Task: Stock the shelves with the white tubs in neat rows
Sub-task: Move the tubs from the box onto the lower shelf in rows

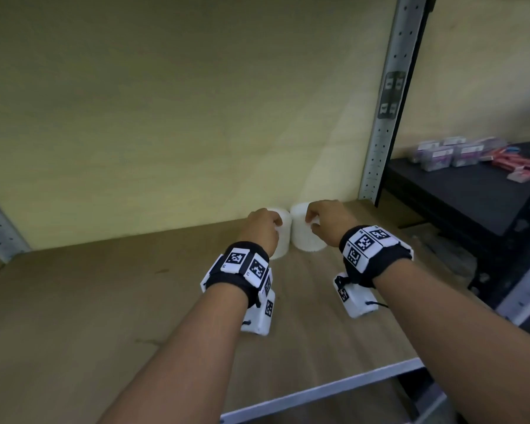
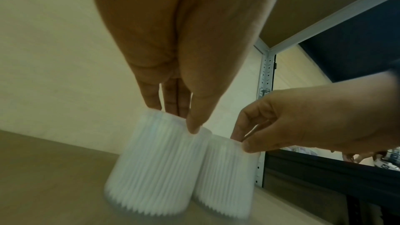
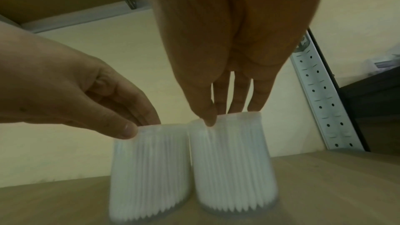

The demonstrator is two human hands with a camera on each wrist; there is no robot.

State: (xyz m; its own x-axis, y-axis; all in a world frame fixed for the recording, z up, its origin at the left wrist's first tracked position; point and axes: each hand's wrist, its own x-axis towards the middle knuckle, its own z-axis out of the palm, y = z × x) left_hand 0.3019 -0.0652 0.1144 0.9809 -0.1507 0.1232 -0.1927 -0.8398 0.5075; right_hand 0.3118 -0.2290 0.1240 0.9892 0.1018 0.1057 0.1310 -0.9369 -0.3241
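Observation:
Two white ribbed tubs stand side by side at the back of the wooden shelf, close to the yellow wall. My left hand pinches the top rim of the left tub between thumb and fingers. My right hand pinches the top rim of the right tub the same way. In the left wrist view, the left hand sits over the left tub, with the right tub beside it. In the right wrist view, the right hand grips the right tub, touching the left tub.
A grey perforated upright stands just right of the tubs. The shelf's metal front rail runs below my forearms. Another shelf board hangs overhead. A black unit to the right carries small packets. Bare board stretches to the left.

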